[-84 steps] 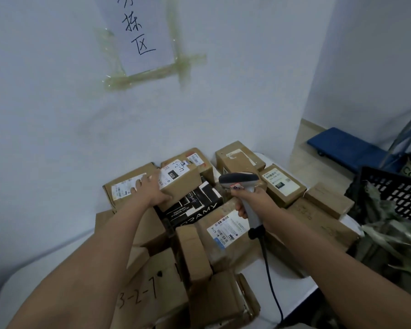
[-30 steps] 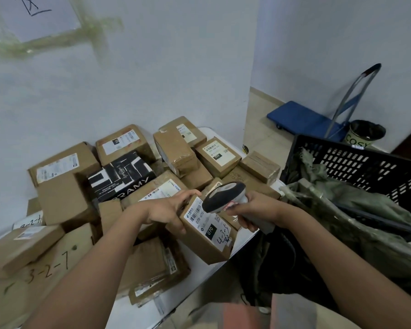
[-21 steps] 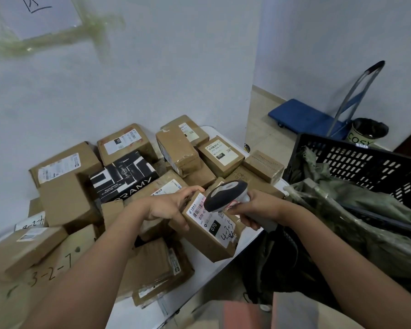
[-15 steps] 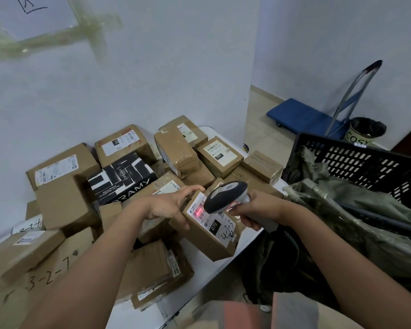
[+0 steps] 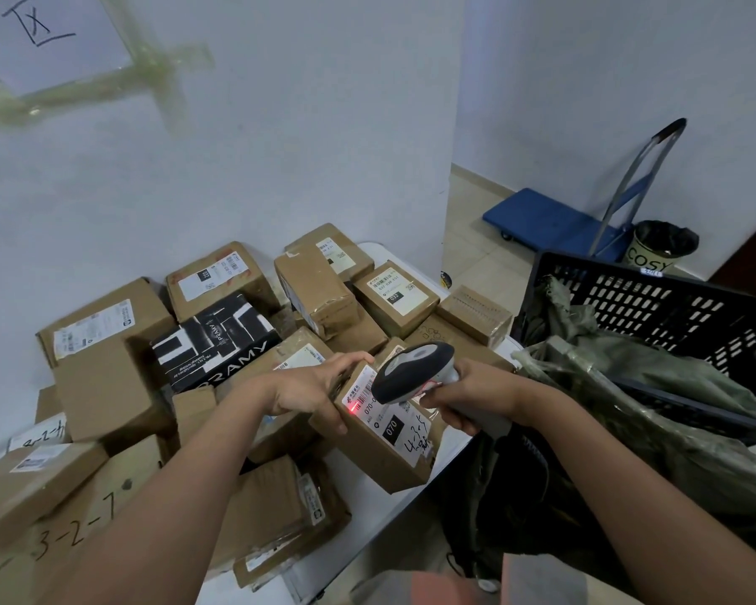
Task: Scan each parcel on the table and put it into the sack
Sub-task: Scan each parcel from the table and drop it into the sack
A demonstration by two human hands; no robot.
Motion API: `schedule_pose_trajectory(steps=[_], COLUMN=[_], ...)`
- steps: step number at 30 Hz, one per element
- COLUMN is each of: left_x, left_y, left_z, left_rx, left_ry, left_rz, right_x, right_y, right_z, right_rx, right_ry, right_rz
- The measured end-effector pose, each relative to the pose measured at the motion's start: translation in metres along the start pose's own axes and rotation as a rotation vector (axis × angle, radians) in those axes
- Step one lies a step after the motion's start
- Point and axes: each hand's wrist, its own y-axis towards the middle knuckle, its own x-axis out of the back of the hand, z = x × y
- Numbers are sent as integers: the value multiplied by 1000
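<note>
My left hand [image 5: 311, 393] grips a small brown cardboard parcel [image 5: 380, 447] by its upper left edge and holds it tilted over the table's front right edge. Its white label reads 070 and carries a red scan dot. My right hand [image 5: 472, 397] grips a grey and black barcode scanner [image 5: 411, 371], whose head points down at the label from close above. The olive-green sack [image 5: 655, 430] lies open to the right, draped in a black plastic crate [image 5: 673, 307].
Several brown parcels and a black-and-white PRAMY box [image 5: 212, 342] are piled on the white table [image 5: 359, 543] against the wall. On the floor beyond stand a blue platform trolley [image 5: 555, 222] and a small bin [image 5: 657, 246].
My left hand lifted this parcel from the back of the pile and brought it to the table's front right edge. The scanner came over its label, and a red scan light now shows.
</note>
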Motion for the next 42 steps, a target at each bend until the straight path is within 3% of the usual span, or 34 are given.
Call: schedule_pose_trajectory(steps=[12,17,21,26,34,42], left_x=[-13,-45,-89,-160,-276,-338], left_y=[2,16,43,86,160,235], left_z=[7,8,2,3,22,5], left_rx=[-37,-9,68,295,647,786], left_ry=[-107,-313,-370,-338,-831,-970], left_rz=[-55,-150,-83,-4,132,75], right_x=[4,10,16,18,19,35], right_y=[-13,-29,-52,-89,-130,-153], right_z=[-27,-77,-138,-218,-285,-323], right_rx=[-17,-219,-397,-533,-645,-704], right_ry=[218,418,614,822,1049,1068], right_rz=[-99,-428,-722,-893,-943,-859])
